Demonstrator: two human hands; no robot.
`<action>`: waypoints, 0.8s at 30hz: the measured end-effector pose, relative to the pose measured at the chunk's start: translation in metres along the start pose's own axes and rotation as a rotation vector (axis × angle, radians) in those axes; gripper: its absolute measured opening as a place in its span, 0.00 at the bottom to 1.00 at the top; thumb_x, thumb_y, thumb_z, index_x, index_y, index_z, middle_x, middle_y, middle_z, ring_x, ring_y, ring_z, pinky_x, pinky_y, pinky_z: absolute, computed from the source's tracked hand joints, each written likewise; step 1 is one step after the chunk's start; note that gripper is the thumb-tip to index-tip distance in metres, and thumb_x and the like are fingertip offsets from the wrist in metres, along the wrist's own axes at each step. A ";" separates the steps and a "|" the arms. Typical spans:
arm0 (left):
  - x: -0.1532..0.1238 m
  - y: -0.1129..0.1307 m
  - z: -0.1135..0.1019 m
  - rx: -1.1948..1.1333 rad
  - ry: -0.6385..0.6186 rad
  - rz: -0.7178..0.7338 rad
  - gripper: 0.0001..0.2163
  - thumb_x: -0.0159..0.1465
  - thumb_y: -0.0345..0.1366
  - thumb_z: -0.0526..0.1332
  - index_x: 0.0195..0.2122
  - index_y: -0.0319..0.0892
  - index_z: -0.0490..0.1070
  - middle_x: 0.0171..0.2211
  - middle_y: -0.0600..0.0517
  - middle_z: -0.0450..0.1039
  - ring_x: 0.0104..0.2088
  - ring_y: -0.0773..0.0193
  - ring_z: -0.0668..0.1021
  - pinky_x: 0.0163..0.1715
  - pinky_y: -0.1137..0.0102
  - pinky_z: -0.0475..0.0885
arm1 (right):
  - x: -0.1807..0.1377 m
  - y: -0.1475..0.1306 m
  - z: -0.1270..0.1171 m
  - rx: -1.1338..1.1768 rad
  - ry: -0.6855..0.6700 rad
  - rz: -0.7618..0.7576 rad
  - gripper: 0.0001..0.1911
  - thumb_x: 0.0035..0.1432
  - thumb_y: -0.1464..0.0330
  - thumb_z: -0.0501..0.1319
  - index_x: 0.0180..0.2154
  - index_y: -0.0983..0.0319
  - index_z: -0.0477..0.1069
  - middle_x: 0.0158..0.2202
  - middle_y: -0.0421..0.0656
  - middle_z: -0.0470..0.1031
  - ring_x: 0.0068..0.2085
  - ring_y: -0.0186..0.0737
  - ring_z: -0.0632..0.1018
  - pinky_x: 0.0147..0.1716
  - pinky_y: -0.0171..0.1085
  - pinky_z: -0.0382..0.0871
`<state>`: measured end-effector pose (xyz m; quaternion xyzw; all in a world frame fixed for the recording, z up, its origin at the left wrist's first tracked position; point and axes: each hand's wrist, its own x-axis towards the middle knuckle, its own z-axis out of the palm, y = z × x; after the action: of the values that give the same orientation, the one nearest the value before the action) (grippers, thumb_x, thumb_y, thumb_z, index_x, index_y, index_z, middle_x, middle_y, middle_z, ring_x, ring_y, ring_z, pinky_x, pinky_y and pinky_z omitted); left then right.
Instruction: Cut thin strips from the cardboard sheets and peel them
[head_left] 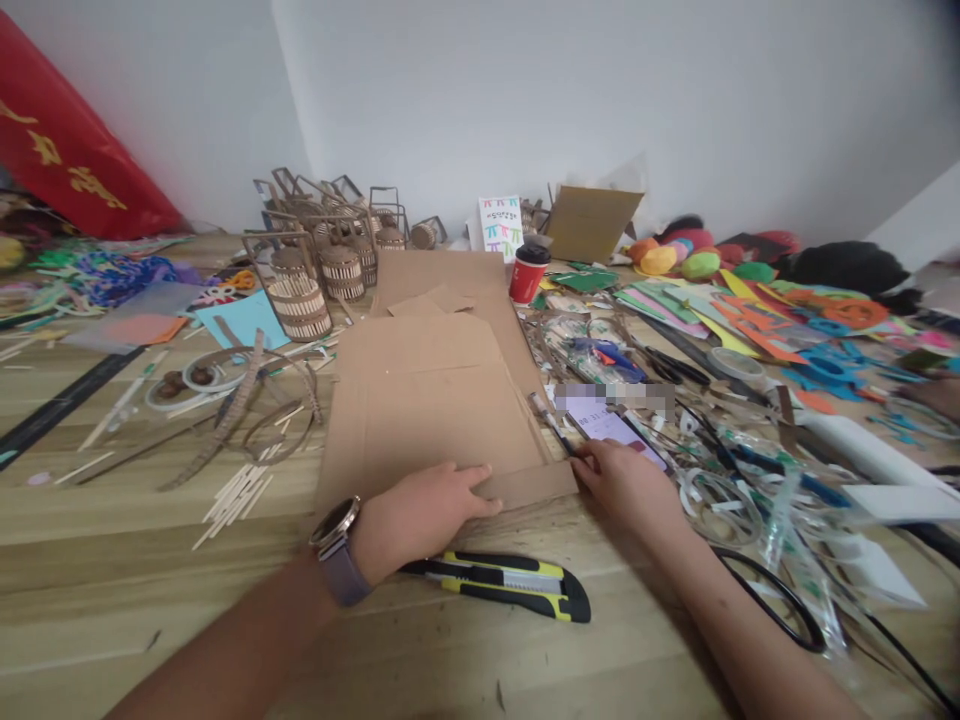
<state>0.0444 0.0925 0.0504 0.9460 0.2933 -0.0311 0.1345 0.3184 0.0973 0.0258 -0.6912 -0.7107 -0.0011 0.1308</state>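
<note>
My left hand, with a watch on its wrist, lies with fingers stretched over the near edge of a brown cardboard sheet. Its fingertips touch a narrow cardboard strip along that edge. By the strip's right end, my right hand has its thumb and fingers pinched at the lower end of a thin dark pen-like stick. A phone lies just beyond these fingers. Below the cardboard, a yellow and black utility knife rests on the table, partly behind my left wrist.
Small woven lanterns stand at the back left. A red lidded cup is behind the cardboard. Thin sticks and curved strips lie left; tape rolls, blue scissors and coloured paper crowd the right. Another person's hand shows far right.
</note>
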 end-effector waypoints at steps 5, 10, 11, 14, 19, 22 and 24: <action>0.000 0.000 -0.002 0.018 -0.029 -0.001 0.26 0.62 0.21 0.54 0.59 0.51 0.68 0.65 0.45 0.60 0.51 0.54 0.77 0.48 0.64 0.70 | 0.005 0.008 -0.017 0.150 0.036 0.131 0.08 0.54 0.63 0.56 0.26 0.58 0.68 0.21 0.46 0.73 0.24 0.47 0.73 0.24 0.39 0.58; 0.000 -0.001 -0.004 0.013 -0.019 0.003 0.28 0.60 0.19 0.54 0.59 0.51 0.69 0.65 0.46 0.60 0.52 0.53 0.76 0.49 0.64 0.70 | -0.003 0.006 -0.039 0.477 0.023 0.083 0.10 0.58 0.58 0.50 0.30 0.57 0.62 0.20 0.38 0.67 0.22 0.39 0.70 0.22 0.37 0.62; -0.001 -0.001 -0.004 0.006 -0.009 0.005 0.28 0.60 0.19 0.54 0.59 0.51 0.69 0.65 0.47 0.60 0.52 0.54 0.76 0.49 0.64 0.70 | -0.007 0.000 -0.039 0.546 0.010 0.062 0.09 0.58 0.59 0.50 0.31 0.56 0.61 0.20 0.37 0.66 0.22 0.38 0.70 0.22 0.36 0.62; 0.000 -0.004 -0.004 -0.008 -0.021 -0.003 0.28 0.61 0.20 0.54 0.59 0.53 0.68 0.65 0.48 0.60 0.49 0.55 0.77 0.48 0.65 0.71 | -0.021 -0.021 -0.032 0.844 -0.081 0.016 0.07 0.57 0.61 0.55 0.31 0.57 0.62 0.21 0.36 0.67 0.25 0.37 0.71 0.25 0.35 0.64; 0.003 -0.007 -0.008 -0.052 -0.105 -0.017 0.27 0.64 0.24 0.55 0.63 0.54 0.63 0.68 0.49 0.53 0.56 0.53 0.73 0.54 0.63 0.68 | -0.035 -0.049 -0.016 1.050 -0.257 -0.007 0.09 0.56 0.62 0.57 0.33 0.60 0.70 0.20 0.36 0.69 0.25 0.36 0.72 0.29 0.36 0.65; 0.006 -0.008 -0.010 -0.071 -0.119 -0.029 0.29 0.64 0.23 0.54 0.64 0.53 0.60 0.69 0.49 0.50 0.59 0.51 0.71 0.55 0.62 0.68 | -0.039 -0.059 -0.009 1.049 -0.322 0.003 0.07 0.55 0.63 0.57 0.30 0.60 0.69 0.18 0.35 0.68 0.22 0.34 0.70 0.25 0.34 0.63; 0.009 -0.007 -0.012 -0.080 -0.132 -0.031 0.30 0.62 0.22 0.54 0.64 0.54 0.61 0.70 0.48 0.47 0.58 0.51 0.72 0.52 0.63 0.70 | -0.041 -0.064 -0.006 1.042 -0.333 0.014 0.06 0.55 0.64 0.58 0.31 0.60 0.69 0.17 0.34 0.67 0.20 0.33 0.68 0.22 0.33 0.61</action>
<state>0.0478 0.1068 0.0592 0.9311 0.2994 -0.0839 0.1909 0.2566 0.0529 0.0349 -0.5302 -0.6237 0.4617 0.3417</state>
